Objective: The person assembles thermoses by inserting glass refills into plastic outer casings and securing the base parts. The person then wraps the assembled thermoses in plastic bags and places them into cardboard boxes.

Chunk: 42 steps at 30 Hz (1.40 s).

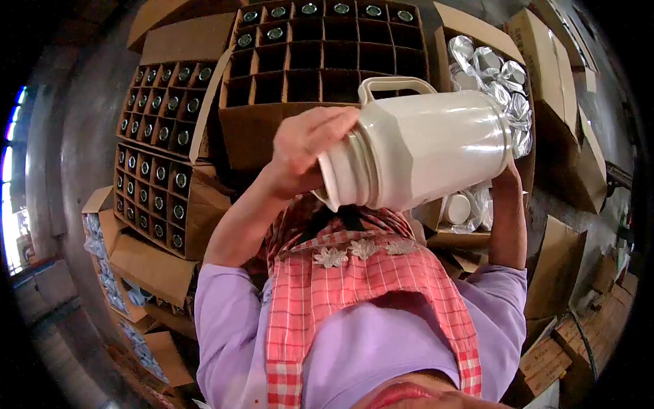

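Your left hand [310,144] is on the neck end of the cream jug [439,146], fingers curled over the rim beside the spout. Your right hand [506,176] supports the base end; its fingers are mostly hidden behind the jug, so can't tell how far they're closed. Jug is on its side in front of your chest, held up over the boxes: neck to your left, base to your right, handle on the far side, spout lip toward you. Can't see inside the mouth. Directly ahead, partly behind the jug, you have the big divided carton [293,119]: round glass tops along its far row, two more in the next row at the left. To its left, two smaller divided cartons, the far one [153,109] and the near one [204,211], both with rows of the same sort of glass tops. Right of the big carton, an open box holds silver-wrapped pieces [519,112], partly covered by the jug; a pale round piece [456,208] shows in its near part. Further right, a brown box [541,65] stands beside it. You're wearing a red checked apron [368,273] over a lilac top [371,341], apron bib just below the jug.
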Available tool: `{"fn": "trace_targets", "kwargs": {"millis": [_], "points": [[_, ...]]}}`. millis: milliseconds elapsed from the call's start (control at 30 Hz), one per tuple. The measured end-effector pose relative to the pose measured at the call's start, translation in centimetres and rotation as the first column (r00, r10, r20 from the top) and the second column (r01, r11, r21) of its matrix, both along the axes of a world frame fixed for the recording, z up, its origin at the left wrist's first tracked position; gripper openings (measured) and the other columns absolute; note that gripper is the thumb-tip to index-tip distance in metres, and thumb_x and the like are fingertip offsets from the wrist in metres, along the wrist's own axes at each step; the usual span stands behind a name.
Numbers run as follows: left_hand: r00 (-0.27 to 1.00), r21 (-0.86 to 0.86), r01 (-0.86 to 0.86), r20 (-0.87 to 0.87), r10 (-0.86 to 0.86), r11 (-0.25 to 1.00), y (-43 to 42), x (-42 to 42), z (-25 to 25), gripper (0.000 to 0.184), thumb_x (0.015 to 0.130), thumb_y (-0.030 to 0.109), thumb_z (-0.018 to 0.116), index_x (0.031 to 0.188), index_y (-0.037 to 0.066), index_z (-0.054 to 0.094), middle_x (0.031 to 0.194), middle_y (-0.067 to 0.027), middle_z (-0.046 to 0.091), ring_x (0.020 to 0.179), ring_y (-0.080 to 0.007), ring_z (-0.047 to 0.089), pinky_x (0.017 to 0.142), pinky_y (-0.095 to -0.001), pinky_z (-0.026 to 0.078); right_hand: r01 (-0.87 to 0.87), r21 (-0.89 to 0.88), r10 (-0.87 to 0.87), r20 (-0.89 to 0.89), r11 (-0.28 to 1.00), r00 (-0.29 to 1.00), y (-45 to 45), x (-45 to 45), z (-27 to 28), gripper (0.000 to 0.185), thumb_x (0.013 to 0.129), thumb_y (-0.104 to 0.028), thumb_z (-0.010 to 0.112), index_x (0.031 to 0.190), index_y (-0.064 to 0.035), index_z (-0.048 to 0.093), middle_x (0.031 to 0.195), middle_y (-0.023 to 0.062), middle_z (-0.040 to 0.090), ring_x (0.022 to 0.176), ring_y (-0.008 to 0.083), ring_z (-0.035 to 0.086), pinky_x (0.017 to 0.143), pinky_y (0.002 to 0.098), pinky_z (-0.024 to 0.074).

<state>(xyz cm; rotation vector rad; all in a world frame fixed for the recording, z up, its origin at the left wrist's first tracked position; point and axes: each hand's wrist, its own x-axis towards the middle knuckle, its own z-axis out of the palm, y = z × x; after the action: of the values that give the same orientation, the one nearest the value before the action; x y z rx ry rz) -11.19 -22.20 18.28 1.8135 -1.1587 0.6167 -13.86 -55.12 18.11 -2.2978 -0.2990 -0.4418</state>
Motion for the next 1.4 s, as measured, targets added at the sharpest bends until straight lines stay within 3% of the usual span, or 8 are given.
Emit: {"fn": "trace_targets", "kwargs": {"millis": [233,400,833,900,967,1033,1167,1400], "points": [[0.997,0.325,0.073,0.012,-0.081,0.943,0.5,-0.5,-4.3,0.052,0.067,-0.004,0.058,0.118,0.008,0.054,0.121,-0.0157,0.053,0.104,-0.0305,0.056,0.086,-0.04,0.048,0.574,0.695,0.004,-0.638,0.434,0.77,-3.4,-3.5,-3.9,0.031,0.088,-0.027,0.051,0.097,0.0014,0.062,0.082,0.0037,0.062,0.076,0.0108,0.057,0.067,0.0257,0.0461],[0.744,0.337,0.477,-0.646,-0.17,0.812,3.8,-0.9,-1.3,0.063,0.057,0.0,0.059,0.119,0.011,0.057,0.134,-0.0162,0.043,0.121,-0.033,0.044,0.101,-0.0389,0.036,0.309,0.614,-0.228,-0.21,0.727,0.951,1.3,-4.4,-4.2,0.032,0.087,-0.027,0.052,0.1,0.0011,0.06,0.096,0.0072,0.062,0.09,0.0158,0.056,0.08,0.0259,0.0408],[0.573,0.101,-0.345,-0.765,0.294,0.933,2.0,-2.2,-2.0,0.029,0.068,-0.006,0.059,0.096,0.001,0.057,0.082,-0.0074,0.061,0.077,-0.0101,0.053,0.067,-0.0256,0.045,-0.063,-0.031,0.07,0.474,0.998,0.878,10.2,0.6,1.7,0.032,0.069,-0.021,0.068,0.093,-0.0013,0.062,0.1,0.0129,0.063,0.089,0.026,0.058,0.077,0.0335,0.0452],[0.673,0.069,-0.503,-0.594,0.44,0.862,2.4,-2.0,-3.0,0.019,0.072,-0.007,0.054,0.09,0.0,0.057,0.077,-0.0067,0.06,0.072,-0.0069,0.051,0.059,-0.0243,0.044,-0.004,0.194,-0.049,0.267,0.981,0.962,10.3,-0.8,0.1,0.036,0.07,-0.02,0.07,0.101,-0.004,0.06,0.105,0.013,0.061,0.096,0.0282,0.057,0.082,0.0353,0.0441],[0.313,-0.35,-0.686,-0.933,-0.175,0.638,5.8,-1.9,-5.5,0.023,0.08,-0.008,0.048,0.099,0.002,0.056,0.087,-0.004,0.058,0.073,-0.012,0.054,0.066,-0.027,0.048,0.105,0.363,-0.055,-0.144,0.926,0.988,10.6,-5.4,-2.3,0.041,0.07,-0.021,0.07,0.105,-0.0048,0.058,0.107,0.0139,0.06,0.1,0.0304,0.055,0.087,0.0362,0.0426],[0.568,-0.387,-0.642,-0.82,0.072,0.662,7.9,-2.9,-9.0,0.027,0.086,-0.004,0.042,0.112,0.0,0.05,0.105,-0.0082,0.054,0.087,-0.017,0.054,0.077,-0.0318,0.047,-0.026,0.26,0.198,-0.665,0.965,0.72,10.7,-8.8,-5.2,0.046,0.071,-0.024,0.072,0.109,-0.0049,0.056,0.108,0.0158,0.058,0.104,0.0342,0.053,0.09,0.0382,0.0411],[0.337,-0.382,-0.9,-0.915,-0.223,0.209,6.7,-5.2,-9.1,0.039,0.08,-0.011,0.041,0.117,0.0,0.048,0.106,-0.0098,0.054,0.093,-0.0217,0.055,0.082,-0.034,0.047,-0.194,0.132,0.234,-0.502,0.972,0.832,14.0,-11.4,-7.3,0.061,0.068,-0.021,0.076,0.119,-0.0047,0.048,0.11,0.0161,0.055,0.099,0.0318,0.055,0.085,0.0389,0.0442],[0.117,-0.189,-0.951,-0.953,-0.28,0.246,4.6,-6.9,-8.9,0.053,0.071,-0.015,0.038,0.12,0.002,0.048,0.106,-0.0111,0.054,0.089,-0.0251,0.056,0.072,-0.0372,0.049,-0.041,0.189,0.098,-0.301,0.981,0.949,15.5,-9.8,-6.4,0.09,0.063,-0.022,0.079,0.135,-0.0044,0.028,0.124,0.0218,0.046,0.116,0.0354,0.045,0.098,0.0425,0.0365]]}}
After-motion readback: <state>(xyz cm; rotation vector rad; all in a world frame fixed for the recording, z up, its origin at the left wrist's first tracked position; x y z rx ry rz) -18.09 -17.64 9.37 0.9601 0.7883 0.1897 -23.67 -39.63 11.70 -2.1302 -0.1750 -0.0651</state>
